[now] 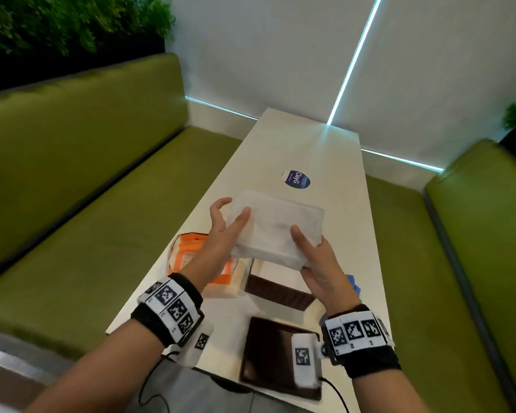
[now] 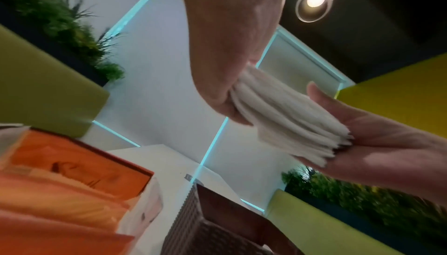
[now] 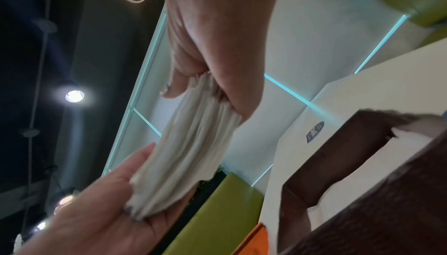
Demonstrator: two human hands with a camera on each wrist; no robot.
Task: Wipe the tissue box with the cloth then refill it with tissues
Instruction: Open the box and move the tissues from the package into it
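Hands: your left hand (image 1: pixel 221 234) and right hand (image 1: pixel 319 263) grip the tissue stack (image 1: pixel 276 231), seemingly above the open tissue box (image 1: pixel 277 289).

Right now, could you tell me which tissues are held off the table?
The bare white stack, held between left hand and right hand; the others lie in the orange pack.

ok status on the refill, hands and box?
Both hands, left hand and right hand, hold the tissue stack above the table. Brown box open below, lid set aside. Nothing blocking it.
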